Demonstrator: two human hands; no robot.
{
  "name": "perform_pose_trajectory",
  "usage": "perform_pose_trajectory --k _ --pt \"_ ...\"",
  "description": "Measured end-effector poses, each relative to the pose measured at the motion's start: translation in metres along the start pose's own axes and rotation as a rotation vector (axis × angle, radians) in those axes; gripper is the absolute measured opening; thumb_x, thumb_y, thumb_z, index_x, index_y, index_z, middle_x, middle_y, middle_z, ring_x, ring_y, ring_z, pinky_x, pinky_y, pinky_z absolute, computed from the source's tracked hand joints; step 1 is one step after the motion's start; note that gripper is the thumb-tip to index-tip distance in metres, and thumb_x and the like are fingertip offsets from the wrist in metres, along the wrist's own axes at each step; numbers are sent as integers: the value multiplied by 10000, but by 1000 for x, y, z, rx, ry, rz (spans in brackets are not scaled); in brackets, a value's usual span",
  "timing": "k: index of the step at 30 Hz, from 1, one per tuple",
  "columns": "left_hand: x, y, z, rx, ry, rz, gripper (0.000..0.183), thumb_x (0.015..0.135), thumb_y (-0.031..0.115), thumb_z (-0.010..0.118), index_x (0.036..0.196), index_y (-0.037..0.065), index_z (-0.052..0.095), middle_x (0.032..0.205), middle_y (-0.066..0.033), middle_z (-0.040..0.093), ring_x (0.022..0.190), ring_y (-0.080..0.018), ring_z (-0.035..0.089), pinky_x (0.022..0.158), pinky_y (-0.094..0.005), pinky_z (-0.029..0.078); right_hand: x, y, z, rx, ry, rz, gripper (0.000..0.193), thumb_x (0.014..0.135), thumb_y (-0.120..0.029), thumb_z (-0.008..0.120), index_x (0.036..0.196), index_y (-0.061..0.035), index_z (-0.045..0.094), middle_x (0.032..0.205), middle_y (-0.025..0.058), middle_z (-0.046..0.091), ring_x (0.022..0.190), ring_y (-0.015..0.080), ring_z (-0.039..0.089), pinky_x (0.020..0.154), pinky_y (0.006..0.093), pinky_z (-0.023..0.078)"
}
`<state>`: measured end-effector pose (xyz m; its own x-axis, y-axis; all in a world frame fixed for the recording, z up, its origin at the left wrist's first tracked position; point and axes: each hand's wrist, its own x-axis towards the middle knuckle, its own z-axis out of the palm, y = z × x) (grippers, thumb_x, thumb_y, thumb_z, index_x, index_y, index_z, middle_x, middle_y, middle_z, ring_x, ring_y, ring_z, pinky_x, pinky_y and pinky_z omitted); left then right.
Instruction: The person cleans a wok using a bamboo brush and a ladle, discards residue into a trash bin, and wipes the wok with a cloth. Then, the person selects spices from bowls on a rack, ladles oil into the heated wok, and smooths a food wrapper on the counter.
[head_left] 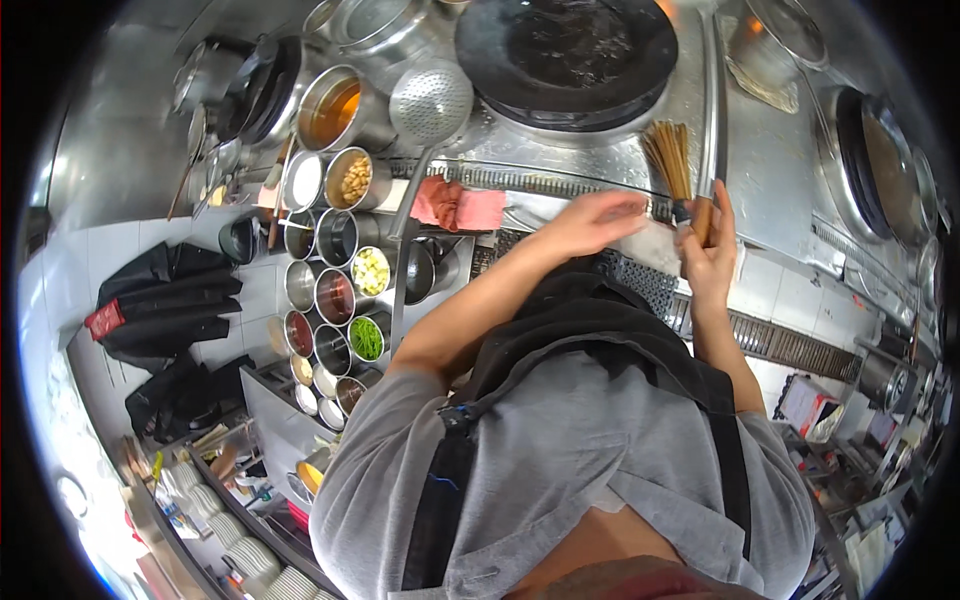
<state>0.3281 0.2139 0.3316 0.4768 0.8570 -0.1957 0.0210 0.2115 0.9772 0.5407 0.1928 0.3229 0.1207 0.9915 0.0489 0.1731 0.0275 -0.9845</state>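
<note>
We see the right hand (710,262) wrapped round the wooden grip of a long metal tool (713,110), whose shaft runs up past the right side of the wok (482,88) and out at the top edge of the view. A brush (671,160) of thin tan sticks stands beside that shaft, its bristles fanning upward over the front of the stove (775,165); its dark handle appears to sit in the same grasp, though the fingers hide too much for us to be sure. The left hand (600,222) hovers near the brush with its fingers loosely extended, above a pale cloth (652,246). To the left of the wok we find a perforated strainer (431,103), its long handle slanting down toward us, and just beside that handle a red cloth (433,203) and a pink cloth (481,210) next to each other. Further left, metal tubs stand in close rows, and among their contents we make out nuts (356,182), pale green cubes (370,272) and green strips (367,340). Behind them is a pot (374,122) of amber liquid. Dark clothes (170,295) hang or lie by the tiled wall at far left.
</note>
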Motion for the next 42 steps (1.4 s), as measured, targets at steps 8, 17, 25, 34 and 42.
perform_pose_trajectory --k 8,17,25,34,42 --pt "1 33 -79 -578 292 207 230 859 85 578 1070 14 519 1015 -114 611 964 -241 609 918 -403 481 32 -71 96 -161 -585 -369 858 796 -293 733 1469 -66 252 1160 230 610 931 316 668 657 325 536" --pt "-41 42 -387 1 963 -243 169 751 24 575 899 -57 571 579 -91 548 454 -198 523 418 -344 447 20 35 56 -268 -158 243 474 864 -149 672 1294 -11 527 983 137 679 725 147 656 585 265 507" --pt "66 81 -630 1324 699 -867 262 754 123 578 945 0 708 915 -210 692 942 -305 675 848 -398 523 -68 121 -23 -793 37 611 498 850 -254 648 1231 52 553 817 187 685 656 281 671 624 372 521" --pt "126 32 -635 -810 518 -75 93 703 -26 589 699 -3 499 639 -95 506 523 -195 496 475 -277 478 -221 128 -35 -696 246 1097 493 819 -159 639 1237 79 530 728 180 678 472 203 625 390 317 491" --pt "117 108 -592 -745 728 -97 68 734 -68 523 699 -67 464 639 -148 486 505 -217 490 430 -267 471 -200 189 -55 -653 250 1085 453 803 -195 681 1174 52 597 726 219 676 588 272 672 586 378 542"
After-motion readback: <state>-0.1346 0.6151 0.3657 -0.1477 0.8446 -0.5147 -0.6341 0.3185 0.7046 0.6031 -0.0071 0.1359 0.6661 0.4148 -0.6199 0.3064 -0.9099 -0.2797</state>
